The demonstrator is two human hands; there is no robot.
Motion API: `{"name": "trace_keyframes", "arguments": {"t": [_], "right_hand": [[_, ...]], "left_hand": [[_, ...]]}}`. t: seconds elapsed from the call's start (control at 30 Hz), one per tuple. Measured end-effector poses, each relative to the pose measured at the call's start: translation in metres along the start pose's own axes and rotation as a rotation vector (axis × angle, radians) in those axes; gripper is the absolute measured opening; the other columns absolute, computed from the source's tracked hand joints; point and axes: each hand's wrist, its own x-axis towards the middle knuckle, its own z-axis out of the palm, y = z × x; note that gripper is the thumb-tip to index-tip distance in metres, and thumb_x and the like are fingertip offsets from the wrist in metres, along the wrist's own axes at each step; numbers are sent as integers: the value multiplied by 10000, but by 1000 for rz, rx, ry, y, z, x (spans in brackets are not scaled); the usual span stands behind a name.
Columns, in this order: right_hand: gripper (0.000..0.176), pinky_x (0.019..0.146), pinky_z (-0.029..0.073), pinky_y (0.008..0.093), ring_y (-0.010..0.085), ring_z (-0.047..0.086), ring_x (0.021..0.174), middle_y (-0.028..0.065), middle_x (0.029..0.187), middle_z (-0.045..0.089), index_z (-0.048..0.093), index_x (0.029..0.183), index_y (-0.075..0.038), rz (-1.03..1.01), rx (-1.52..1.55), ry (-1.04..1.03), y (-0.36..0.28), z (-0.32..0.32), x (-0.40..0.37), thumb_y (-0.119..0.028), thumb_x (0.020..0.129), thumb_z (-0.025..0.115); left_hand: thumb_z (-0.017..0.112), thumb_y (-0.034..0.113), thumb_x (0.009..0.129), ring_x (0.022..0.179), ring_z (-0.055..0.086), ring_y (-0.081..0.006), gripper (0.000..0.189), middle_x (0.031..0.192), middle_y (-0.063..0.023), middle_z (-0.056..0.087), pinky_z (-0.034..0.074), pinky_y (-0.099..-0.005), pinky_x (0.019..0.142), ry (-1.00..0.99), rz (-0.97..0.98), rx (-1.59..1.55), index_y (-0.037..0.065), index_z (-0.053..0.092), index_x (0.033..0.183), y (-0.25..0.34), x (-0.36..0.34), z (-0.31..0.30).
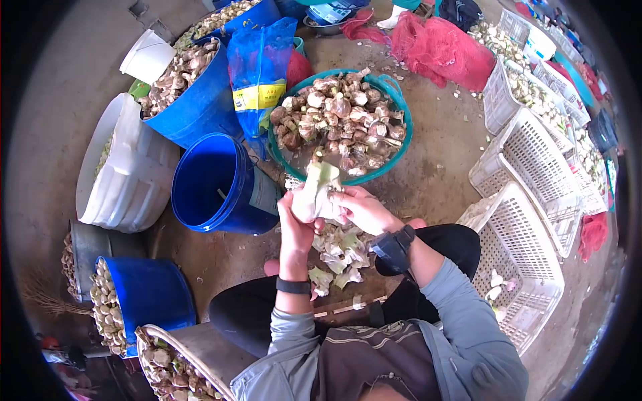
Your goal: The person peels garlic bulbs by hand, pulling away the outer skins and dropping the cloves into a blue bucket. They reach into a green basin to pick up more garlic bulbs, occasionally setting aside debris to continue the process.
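My left hand (299,224) is wrapped round the base of a large pale bulb (313,197) with a greenish-white stem pointing up. On its right side, the bent fingers of my right hand (364,208) pinch the bulb's outer layer. If there is a tool in that hand, the fingers hide it. Just beyond both hands stands a round teal basin (400,144) heaped with brownish, unpeeled bulbs (341,110). Below the hands, pale green and white peelings (344,250) lie in a pile on the floor between my legs.
To the left are an open blue bucket (207,177), a white tub (127,167) and blue barrels (200,100) of bulbs. White plastic crates (525,247) line the right, the nearest holding a few peeled bulbs (496,287). Red mesh sacks (441,50) lie at the back.
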Motion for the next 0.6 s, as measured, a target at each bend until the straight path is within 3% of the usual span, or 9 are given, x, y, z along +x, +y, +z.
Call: {"name": "trace_keyframes", "arguments": {"t": [0.07, 0.1, 0.17, 0.23, 0.3, 0.37, 0.4, 0.5, 0.6], "right_hand": [[160, 593, 430, 217, 48, 513, 666, -12, 782, 552, 572, 1005, -33, 59, 115, -47, 1, 3, -1, -158, 933, 503], [192, 670, 438, 230, 58, 521, 756, -3, 860, 557, 553, 1066, -25, -60, 75, 32, -2, 7, 2, -152, 928, 510], [328, 830, 431, 245, 84, 517, 954, 14, 1050, 550, 480, 1221, -15, -215, -107, 58, 3, 3, 4, -149, 924, 514], [330, 762, 433, 223, 56, 522, 841, 1, 1000, 571, 486, 1227, -25, -253, -180, 23, 12, 7, 6, -158, 926, 507], [320, 735, 435, 218, 48, 522, 803, -4, 986, 578, 495, 1219, -31, -224, -268, 10, 7, 5, 0, -172, 931, 497], [334, 821, 446, 250, 105, 563, 957, 37, 1063, 607, 547, 1126, 16, -169, -198, 103, -7, 4, -2, -250, 953, 443], [350, 755, 477, 272, 147, 613, 832, 61, 916, 642, 581, 1012, 8, -218, 6, 124, 21, -21, 19, -284, 959, 395], [309, 660, 497, 316, 184, 605, 687, 90, 775, 613, 569, 900, -29, 67, 522, 154, 1, -13, 9, -241, 967, 355], [282, 552, 469, 303, 171, 585, 619, 62, 710, 583, 540, 966, -48, -47, 526, 379, 8, -14, 14, -260, 969, 354]], "left_hand": [[249, 674, 859, 475, 531, -156, 737, 712, -72, 602, 417, -244, 415, -117, -248, 66, 28, 553, 1038, 4, 1, -5], [224, 710, 846, 485, 539, -152, 769, 747, -69, 605, 453, -251, 434, -63, -163, 283, 42, 536, 1066, 0, 2, -1], [489, 515, 874, 528, 553, -125, 577, 825, -89, 592, 456, -251, 453, 46, 56, 384, 35, 400, 1182, -11, -4, -1], [704, 304, 797, 650, 590, -133, 548, 939, -130, 569, 487, -251, 523, 210, 168, 556, 30, 369, 1133, -24, -4, 2], [711, 300, 789, 723, 591, -141, 552, 963, -133, 564, 497, -261, 586, 229, 245, 647, 28, 367, 1125, -23, -1, 1], [717, 283, 779, 904, 560, -148, 537, 988, -118, 562, 483, -286, 769, 189, 251, 589, 28, 377, 1108, -19, -4, 4], [722, 301, 770, 952, 535, -131, 556, 1035, -76, 555, 460, -285, 814, -12, 287, 429, 32, 408, 1142, -9, -10, 16], [637, 265, 854, 1044, 503, -122, 536, 1168, -23, 520, 435, -258, 845, -463, 23, 375, 50, 412, 1291, 3, -9, -18], [573, 218, 901, 1037, 501, -110, 499, 1194, -22, 515, 420, -242, 830, -289, 179, 493, 59, 391, 1339, -4, -2, -18]]}}
